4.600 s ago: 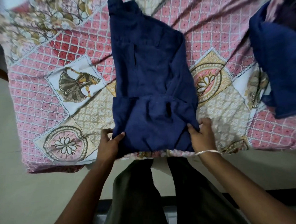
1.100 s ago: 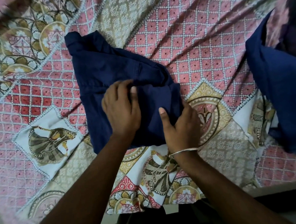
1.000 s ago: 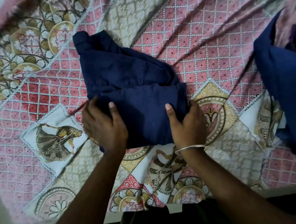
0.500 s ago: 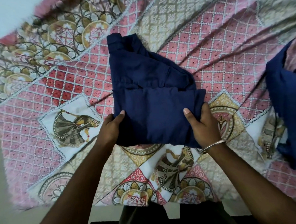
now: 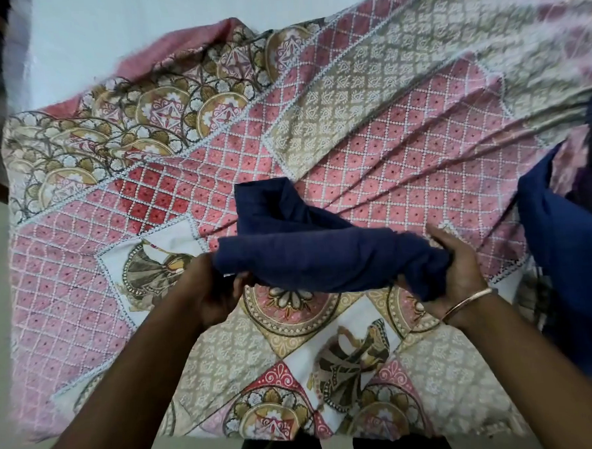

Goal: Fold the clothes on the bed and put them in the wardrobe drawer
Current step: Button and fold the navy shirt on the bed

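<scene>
- Navy cloth filled both hands: the folded garment [image 5: 323, 257] was lifted just clear of the bedspread [image 5: 402, 122], slung between the two grips like a soft roll.
- The left hand [image 5: 210, 290] pinched the roll's left end, fingers curled under the cloth and thumb on the near side.
- The right hand [image 5: 456, 267] cupped the other end, palm turned inward, fingers wrapped behind the bundle and a bangle [image 5: 466, 299] on the wrist.
- A loose flap stood up at the back of the roll, not caught by either hand.
- Risk, as I judged it: with only the ends held, the middle could sag and the folds slide apart, most likely starting from that free flap.
- A second risk: cloth drooped below the right palm, and carrying it to the drawer that way could let a layer drop out.
- Farther right, another blue garment [image 5: 571, 278] lay on the bed's edge, apparently not yet folded.
- No drawer or wardrobe was in view, so the carrying path could not be judged.
</scene>
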The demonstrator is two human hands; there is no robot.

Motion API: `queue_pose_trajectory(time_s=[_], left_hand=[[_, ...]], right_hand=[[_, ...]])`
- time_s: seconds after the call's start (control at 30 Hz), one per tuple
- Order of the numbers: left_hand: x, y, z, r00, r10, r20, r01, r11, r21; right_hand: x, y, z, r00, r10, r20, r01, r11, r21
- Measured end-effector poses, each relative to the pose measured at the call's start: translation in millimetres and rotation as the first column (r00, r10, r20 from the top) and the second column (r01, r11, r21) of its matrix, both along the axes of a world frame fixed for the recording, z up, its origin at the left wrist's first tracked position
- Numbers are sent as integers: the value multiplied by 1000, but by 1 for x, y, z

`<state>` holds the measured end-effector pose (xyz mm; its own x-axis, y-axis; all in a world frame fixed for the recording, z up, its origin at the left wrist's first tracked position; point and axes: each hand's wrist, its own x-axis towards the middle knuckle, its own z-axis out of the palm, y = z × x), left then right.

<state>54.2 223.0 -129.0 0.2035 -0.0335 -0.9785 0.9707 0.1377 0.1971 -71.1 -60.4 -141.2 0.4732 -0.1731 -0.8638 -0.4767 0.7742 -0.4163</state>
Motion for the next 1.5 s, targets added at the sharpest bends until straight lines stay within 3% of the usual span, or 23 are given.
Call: queue_pose_trajectory(time_s=[0.1,0.17,0.23,0.27,0.33,0.4,0.43,0.5,0.57,0.6,0.77,0.9,1.07,1.3,1.4,1.5], left_hand=[[20,-4,-12,994,-62,86,62,998,-2],[25,-11,-21,944,-266,194,241,960,139],[25,-20,-28,860,-386,333,294,909,295],[23,-24,-31,824,-417,384,296,894,337],[17,-29,-40,760,-491,426,312,850,425],[14,-32,-49,679,-575,455,292,781,551],[14,-33,-52,661,-591,462,259,758,599],[14,-32,-58,676,-540,502,182,782,596],[15,-29,-61,704,-490,514,147,809,569],[16,-26,-63,718,-478,506,148,815,560],[23,-31,-62,694,-439,570,146,862,485],[38,-34,-69,628,-518,581,193,827,528],[48,-26,-77,708,-460,537,190,855,482],[52,-28,-72,823,-333,460,264,942,210],[55,-27,-64,780,-369,505,348,927,140],[53,-29,-50,729,-419,541,425,897,122]], right_hand=[[30,6,-10,991,-25,129,49,982,-185],[45,14,-20,981,-35,192,97,940,-326],[57,29,-27,981,-2,196,87,901,-426],[62,37,-33,989,60,132,18,852,-522],[69,48,-47,978,196,-75,-188,664,-724],[76,53,-58,964,162,-212,-266,527,-807],[78,51,-63,967,129,-221,-256,510,-821],[81,44,-74,975,116,-188,-221,574,-789],[82,36,-82,961,171,-218,-277,642,-715],[81,35,-82,945,198,-261,-327,627,-707],[79,45,-70,978,98,-184,-204,256,-945],[97,53,-77,948,213,-235,-301,370,-879],[95,35,-79,983,143,-116,-177,568,-803],[74,67,-69,952,235,-198,-301,579,-758],[74,67,-69,969,224,-102,-226,641,-734],[66,66,-66,988,150,35,-98,787,-610]])
